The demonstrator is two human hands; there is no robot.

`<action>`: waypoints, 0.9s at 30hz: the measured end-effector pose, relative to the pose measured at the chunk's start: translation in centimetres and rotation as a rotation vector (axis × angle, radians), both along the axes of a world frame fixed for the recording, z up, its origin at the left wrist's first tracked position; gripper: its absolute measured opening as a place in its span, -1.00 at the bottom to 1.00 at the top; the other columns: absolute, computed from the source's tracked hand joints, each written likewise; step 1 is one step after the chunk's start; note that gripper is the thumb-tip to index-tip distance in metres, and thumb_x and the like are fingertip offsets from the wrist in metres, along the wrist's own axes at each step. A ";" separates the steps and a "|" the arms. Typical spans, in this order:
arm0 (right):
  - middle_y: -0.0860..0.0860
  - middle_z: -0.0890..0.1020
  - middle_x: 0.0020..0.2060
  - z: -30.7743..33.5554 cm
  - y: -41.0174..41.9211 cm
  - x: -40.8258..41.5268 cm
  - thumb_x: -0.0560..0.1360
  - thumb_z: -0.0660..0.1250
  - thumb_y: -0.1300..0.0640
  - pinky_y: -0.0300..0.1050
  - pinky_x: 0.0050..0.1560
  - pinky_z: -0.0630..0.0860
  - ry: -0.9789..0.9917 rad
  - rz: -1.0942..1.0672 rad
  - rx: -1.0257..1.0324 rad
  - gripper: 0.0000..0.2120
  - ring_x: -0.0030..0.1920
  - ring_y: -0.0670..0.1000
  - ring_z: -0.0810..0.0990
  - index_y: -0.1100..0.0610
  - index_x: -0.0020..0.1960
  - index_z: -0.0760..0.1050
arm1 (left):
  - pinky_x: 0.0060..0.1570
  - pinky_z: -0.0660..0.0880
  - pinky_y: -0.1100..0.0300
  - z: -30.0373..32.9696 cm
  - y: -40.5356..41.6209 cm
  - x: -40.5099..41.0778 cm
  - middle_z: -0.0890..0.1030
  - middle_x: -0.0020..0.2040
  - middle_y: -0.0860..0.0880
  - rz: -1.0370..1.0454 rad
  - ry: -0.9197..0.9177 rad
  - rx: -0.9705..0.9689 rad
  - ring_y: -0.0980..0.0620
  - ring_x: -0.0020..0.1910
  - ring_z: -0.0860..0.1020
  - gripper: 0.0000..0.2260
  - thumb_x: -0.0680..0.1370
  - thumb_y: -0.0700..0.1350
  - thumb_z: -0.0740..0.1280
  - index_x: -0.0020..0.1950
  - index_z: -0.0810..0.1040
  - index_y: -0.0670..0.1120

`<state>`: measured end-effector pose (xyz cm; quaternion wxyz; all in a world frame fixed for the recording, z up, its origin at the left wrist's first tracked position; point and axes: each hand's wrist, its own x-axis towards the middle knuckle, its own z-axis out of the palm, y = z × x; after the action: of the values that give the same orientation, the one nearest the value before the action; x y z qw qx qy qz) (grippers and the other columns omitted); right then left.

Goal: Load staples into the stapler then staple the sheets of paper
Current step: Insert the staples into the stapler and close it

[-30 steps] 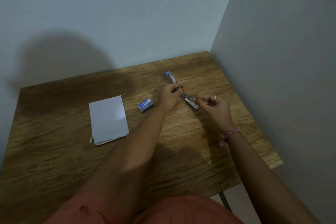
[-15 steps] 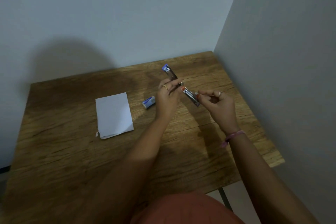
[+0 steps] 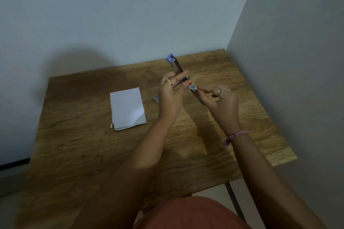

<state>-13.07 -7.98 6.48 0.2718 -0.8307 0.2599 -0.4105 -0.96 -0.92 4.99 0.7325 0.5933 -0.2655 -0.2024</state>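
The left hand (image 3: 170, 95) grips the opened stapler (image 3: 177, 69), its axis running eleven-to-five, while the right hand (image 3: 221, 98) pinches, seemingly, staples at its five-o'clock end.

The stapler (image 3: 176, 66) held in the left grip (image 3: 172, 93) looks like bright, glossy metal, with a blue plastic cap at its far end; its lower arm, running toward the right grip (image 3: 221, 99), shows the same silvery sheen. Below both grips the table (image 3: 83, 145) is wood with a strong dark grain and a matt finish. Left of the left grip lie sheets of paper (image 3: 127, 108), white, smooth and matt. A pink cloth band (image 3: 235, 136) circles the right wrist.
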 end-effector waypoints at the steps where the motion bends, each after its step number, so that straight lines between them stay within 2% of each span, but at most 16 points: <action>1: -0.01 0.71 -0.18 0.1 0.2 0.1 0.39 0.51 0.22 0.00 -0.07 0.54 0.006 -0.003 -0.032 -0.92 -0.12 -0.12 0.60 0.16 -0.12 0.69 | 0.13 0.57 -0.06 0.1 0.2 0.0 0.45 0.16 0.01 0.003 -0.001 0.002 0.09 0.09 0.59 -0.73 0.50 -0.33 0.38 0.20 0.59 -0.19; 5: -0.01 0.72 -0.21 0.4 1.0 0.4 0.38 0.51 0.21 -0.26 -0.10 0.38 0.049 -0.008 -0.117 -0.92 -0.20 -0.19 0.50 0.14 -0.13 0.68 | 0.17 0.54 -0.14 0.5 1.3 0.0 0.44 0.16 -0.01 0.014 -0.024 0.023 0.09 0.08 0.57 -0.72 0.51 -0.34 0.37 0.20 0.59 -0.15; 7: -0.02 0.71 -0.24 0.6 1.5 0.6 0.39 0.50 0.20 -0.25 -0.13 0.36 0.076 -0.007 -0.142 -0.94 -0.24 -0.16 0.50 0.13 -0.13 0.68 | 0.17 0.55 -0.09 0.6 1.8 0.0 0.43 0.12 0.10 0.014 -0.035 0.047 0.21 0.04 0.58 -0.72 0.52 -0.33 0.37 0.22 0.58 -0.19; 10: 0.00 0.71 -0.23 1.1 2.1 0.8 0.41 0.48 0.19 -0.19 -0.10 0.40 0.107 0.021 -0.160 -0.95 -0.21 -0.01 0.61 0.13 -0.12 0.68 | 0.19 0.54 -0.05 0.8 2.4 0.0 0.40 0.10 0.19 0.012 -0.031 0.069 0.32 0.00 0.58 -0.71 0.52 -0.32 0.37 0.23 0.58 -0.19; 13: 0.02 0.72 -0.19 1.2 2.4 0.9 0.43 0.46 0.18 -0.19 -0.05 0.38 0.155 0.052 -0.182 -0.93 -0.17 0.05 0.64 0.14 -0.10 0.68 | 0.20 0.53 -0.09 1.0 2.9 0.2 0.40 0.10 0.20 0.019 -0.011 0.079 0.24 0.02 0.58 -0.71 0.51 -0.32 0.38 0.22 0.58 -0.18; 20: 0.02 0.71 -0.15 1.2 2.8 1.5 0.46 0.44 0.16 -0.25 -0.03 0.34 0.199 0.120 -0.197 -0.91 -0.13 0.05 0.63 0.15 -0.07 0.68 | 0.19 0.53 -0.14 0.9 3.9 0.1 0.40 0.08 0.19 0.015 0.012 0.086 0.08 0.07 0.57 -0.71 0.48 -0.33 0.41 0.16 0.61 -0.07; 22: 0.02 0.71 -0.11 1.0 2.8 1.4 0.48 0.42 0.15 -0.19 -0.01 0.40 0.227 0.146 -0.210 -0.89 -0.10 0.05 0.63 0.15 -0.04 0.67 | 0.19 0.53 -0.14 0.9 4.2 0.1 0.41 0.08 0.19 0.015 0.028 0.081 0.06 0.09 0.57 -0.71 0.48 -0.32 0.41 0.16 0.62 -0.08; 24: 0.01 0.70 -0.06 0.7 2.8 1.2 0.51 0.38 0.13 -0.05 0.01 0.48 0.291 0.166 -0.226 -0.85 -0.05 0.06 0.62 0.12 0.03 0.66 | 0.19 0.53 -0.14 0.9 4.5 0.2 0.42 0.10 0.17 0.018 0.040 0.081 0.06 0.08 0.58 -0.72 0.48 -0.32 0.42 0.15 0.62 -0.08; 25: 0.00 0.69 -0.04 0.6 2.7 1.0 0.53 0.36 0.13 0.02 0.01 0.49 0.315 0.185 -0.223 -0.84 -0.04 0.07 0.61 0.11 0.08 0.65 | 0.19 0.53 -0.14 1.0 4.7 0.2 0.44 0.13 0.13 0.023 0.047 0.082 0.09 0.06 0.58 -0.72 0.48 -0.32 0.42 0.12 0.63 -0.05; 27: 0.01 0.67 0.02 0.4 2.6 0.6 0.54 0.32 0.17 0.06 0.06 0.48 0.333 0.241 -0.176 -0.78 0.02 0.07 0.58 0.08 0.16 0.61 | 0.18 0.53 -0.15 1.3 5.0 0.3 0.51 0.23 -0.09 0.028 0.072 0.071 0.07 0.06 0.59 -0.70 0.48 -0.33 0.42 0.01 0.63 0.07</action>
<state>-12.46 -5.42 6.84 0.1989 -0.9326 0.1632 -0.2531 -0.63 4.08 6.33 0.7230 0.6148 -0.2233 -0.2225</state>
